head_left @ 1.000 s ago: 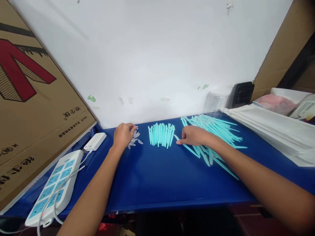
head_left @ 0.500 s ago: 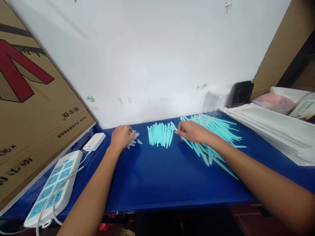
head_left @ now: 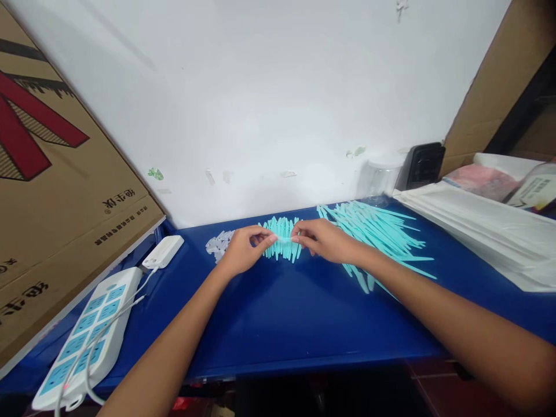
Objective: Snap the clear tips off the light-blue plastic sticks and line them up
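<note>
In front of me, my left hand (head_left: pixel 247 250) and my right hand (head_left: pixel 324 238) meet fingertip to fingertip over a row of turquoise eyebrow razors (head_left: pixel 282 253). A slim turquoise eyebrow razor (head_left: pixel 284 238) spans the gap, pinched in my right fingers. My left thumb and forefinger close at its other end, on what looks like a small clear cap, mostly hidden. Beside my left wrist lies a heap of clear plastic caps (head_left: pixel 216 245). Behind and right of my right hand spreads a loose pile of turquoise razors (head_left: pixel 377 229).
A white power strip (head_left: pixel 89 336) with cables and a white adapter (head_left: pixel 163 252) lie at left, by a large cardboard box (head_left: pixel 65 191). At right are a clear tub (head_left: pixel 381 178), a black holder (head_left: pixel 421 166) and white bags (head_left: pixel 469 226). A white wall (head_left: pixel 269 104) backs the blue table (head_left: pixel 278 313).
My left hand has moved right from the clear caps to the middle. My right hand has shifted slightly left with a razor, and the two hands now meet above the row.
</note>
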`<state>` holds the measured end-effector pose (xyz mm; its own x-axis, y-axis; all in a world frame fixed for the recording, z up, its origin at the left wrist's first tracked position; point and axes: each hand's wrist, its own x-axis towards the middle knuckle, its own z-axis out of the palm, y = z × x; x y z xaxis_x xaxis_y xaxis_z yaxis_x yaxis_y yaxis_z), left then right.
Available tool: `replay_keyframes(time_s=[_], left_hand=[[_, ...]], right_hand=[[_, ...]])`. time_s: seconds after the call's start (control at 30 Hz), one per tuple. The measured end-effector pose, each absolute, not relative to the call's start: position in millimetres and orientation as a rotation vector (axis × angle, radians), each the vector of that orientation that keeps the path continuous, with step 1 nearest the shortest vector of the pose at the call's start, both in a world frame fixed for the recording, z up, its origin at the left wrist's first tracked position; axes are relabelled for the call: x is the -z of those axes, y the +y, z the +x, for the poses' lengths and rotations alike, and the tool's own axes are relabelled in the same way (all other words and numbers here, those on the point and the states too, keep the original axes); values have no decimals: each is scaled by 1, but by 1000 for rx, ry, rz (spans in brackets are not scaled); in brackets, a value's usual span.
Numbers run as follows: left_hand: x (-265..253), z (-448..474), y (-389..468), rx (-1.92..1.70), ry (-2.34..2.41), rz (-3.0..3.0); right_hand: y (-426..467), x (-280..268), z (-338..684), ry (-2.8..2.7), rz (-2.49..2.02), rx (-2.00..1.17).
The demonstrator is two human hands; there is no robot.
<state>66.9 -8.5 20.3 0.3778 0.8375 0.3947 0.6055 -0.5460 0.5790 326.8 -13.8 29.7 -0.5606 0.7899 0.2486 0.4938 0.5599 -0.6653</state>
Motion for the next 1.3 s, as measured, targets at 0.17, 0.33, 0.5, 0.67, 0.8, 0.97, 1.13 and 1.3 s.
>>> replay_keyframes(time_s=[0.17, 0.33, 0.5, 0.67, 0.8, 0.97, 1.13, 1.3], left_hand=[[-21, 71, -11, -933, 1162, 2275], [-26, 54, -1, -984, 1247, 2216], [-30, 47, 1, -1016, 1353, 2121], [-24, 65, -9, -894, 1177, 2188], [-24, 65, -8, -923, 1173, 2223], [-32, 37, 5, -1106, 1512, 2184], [-30, 22, 10, -836, 1984, 2531], [-24, 27, 8, -522, 2026, 2651]], right_hand=[[-14, -29, 323, -2319, -998, -649], [-11, -34, 331, -2310, -1074, -676], [-7, -34, 334, -2235, -1095, -768], [-13, -32, 326, -2245, -1028, -743], [-13, -32, 326, -2283, -1041, -736], [0, -31, 338, -2161, -1384, -497], [8, -29, 345, -2063, -1802, -511], [6, -20, 336, -2091, -1862, -442]])
